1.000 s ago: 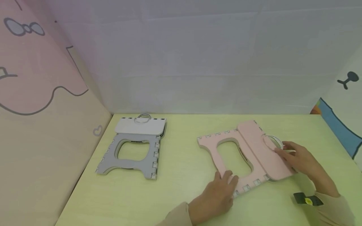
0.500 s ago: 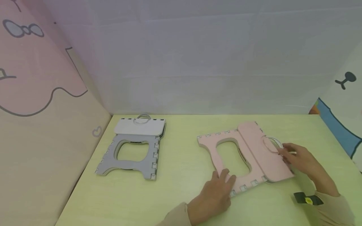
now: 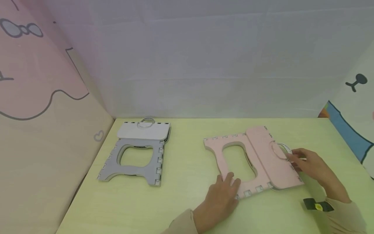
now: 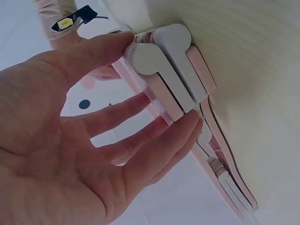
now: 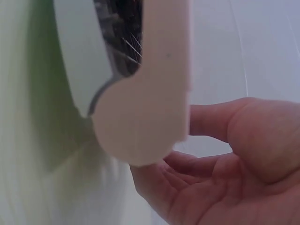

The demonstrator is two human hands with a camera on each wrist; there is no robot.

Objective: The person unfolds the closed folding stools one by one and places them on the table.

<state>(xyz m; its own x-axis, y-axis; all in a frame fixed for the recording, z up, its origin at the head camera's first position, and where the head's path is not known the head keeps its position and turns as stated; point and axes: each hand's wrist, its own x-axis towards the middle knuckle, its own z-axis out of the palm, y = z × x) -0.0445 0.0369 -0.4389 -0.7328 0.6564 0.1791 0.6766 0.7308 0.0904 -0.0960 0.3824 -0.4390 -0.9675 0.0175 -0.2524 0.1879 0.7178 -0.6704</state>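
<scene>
A folded pink step stool (image 3: 267, 159) lies on the table, its seat panel to the right and its legs to the left. My left hand (image 3: 219, 201) holds its near left corner. In the left wrist view, thumb and fingers of the left hand (image 4: 70, 136) span the leg end of the stool (image 4: 176, 65). At the right edge, beside the white carry handle (image 3: 284, 148), my right hand (image 3: 311, 164) grips the seat, thumb on top. The right wrist view shows fingers of the right hand (image 5: 225, 173) curled around the stool's rounded edge (image 5: 136, 122); some fingertips are hidden.
A folded grey and white step stool (image 3: 140, 169) lies flat at the left of the pale table (image 3: 187, 201). A grey-white wall (image 3: 190, 65) stands behind. Printed panels rise at the left (image 3: 43, 146) and right (image 3: 356, 123). A dark strap device (image 3: 318, 205) sits by the right sleeve.
The near left corner of the pink stool has shifted slightly left and away, with my left hand moving along. My right hand stays nearly in place at the handle side.
</scene>
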